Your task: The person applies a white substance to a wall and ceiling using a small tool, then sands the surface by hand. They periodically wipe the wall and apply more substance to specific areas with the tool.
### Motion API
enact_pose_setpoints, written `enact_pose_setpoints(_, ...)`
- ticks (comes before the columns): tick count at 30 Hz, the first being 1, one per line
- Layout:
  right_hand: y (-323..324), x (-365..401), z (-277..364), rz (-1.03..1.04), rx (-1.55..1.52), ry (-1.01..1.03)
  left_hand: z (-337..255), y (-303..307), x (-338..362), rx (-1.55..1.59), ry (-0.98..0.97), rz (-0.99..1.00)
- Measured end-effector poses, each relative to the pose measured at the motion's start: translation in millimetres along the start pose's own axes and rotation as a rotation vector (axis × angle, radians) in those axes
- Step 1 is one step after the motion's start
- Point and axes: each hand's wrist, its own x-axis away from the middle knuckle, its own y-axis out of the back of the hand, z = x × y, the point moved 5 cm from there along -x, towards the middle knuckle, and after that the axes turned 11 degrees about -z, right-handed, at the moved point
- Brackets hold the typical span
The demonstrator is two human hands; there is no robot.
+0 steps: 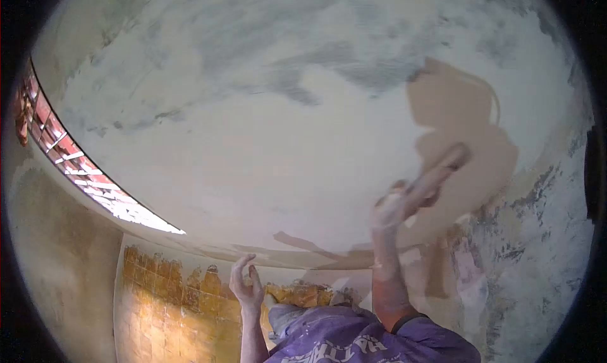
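A large pale plastered surface [272, 154] with grey smears fills most of the view. My right hand [391, 210], dusted white, is closed around a long, narrow, brownish block-like tool [436, 176]. The tool lies against or very close to the plaster, its far end pointing up and to the right; its exact kind is hard to make out. Lower down, my left hand [246, 281] is raised near the bottom edge of the plaster. Its fingers are curved and apart, and I see nothing in it.
At the left is an opening with a grille [69, 154] and bright light behind it. Yellow-orange tiles [164, 293] show below. A rough grey, patchy wall [537, 255] stands on the right. My shadow [455, 97] falls across the plaster.
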Motion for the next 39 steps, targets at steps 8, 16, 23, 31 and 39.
enact_pose_setpoints(8, -34.0, 96.9, 74.4, 0.624, 0.033, 0.480, 39.1, 20.5, 8.1, 0.054, 0.050, 0.108)
enact_pose_setpoints(16, -46.7, 51.7, 72.0, 0.015, 0.108, -0.063, 98.2, 71.5, -10.9, 0.052, 0.070, 0.161)
enact_pose_setpoints(23, -105.1, 149.5, 214.1, 0.539, -0.033, 0.642, 131.2, 101.0, -33.9, 0.122, 0.054, 0.155)
enact_pose_setpoints(31, -63.9, 54.6, 160.1, -0.011, 0.265, -0.036, 164.1, 138.1, -56.5, 0.175, 0.023, 0.227)
enact_pose_setpoints(39, -147.2, 192.7, 266.0, 0.522, -0.121, 0.191, 176.6, 161.4, -80.4, 0.206, -0.051, 0.278)
